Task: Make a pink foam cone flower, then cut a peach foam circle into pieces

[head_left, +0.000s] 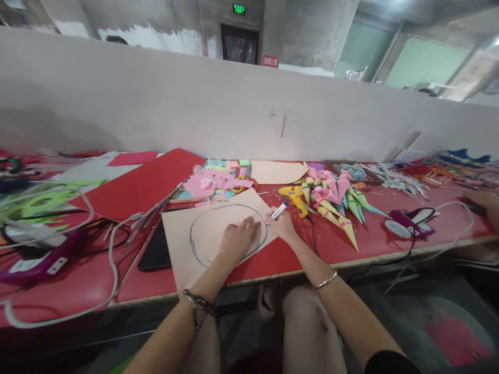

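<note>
A cream sheet of paper [177, 234] lies at the table's front edge, with a dark blue, roughly oval outline drawn on it. My left hand [238, 240] rests on the sheet inside the right part of the outline, its fingers bent and a little apart, with nothing visible in them. At the sheet's right edge, my right hand [281, 223] is closed on a white marker [277, 211] with a blue end, which points up to the right. A black flat object [155, 249] is partly hidden under the sheet's left side.
A yellow glue gun [295, 200] and colored paper cones [337, 197] lie to the right. Pink scraps [208, 182] and a large red sheet [142, 189] are behind and left. Purple power strips [413, 223] with cables lie on both sides. Another person's hand [485, 203] is at far right.
</note>
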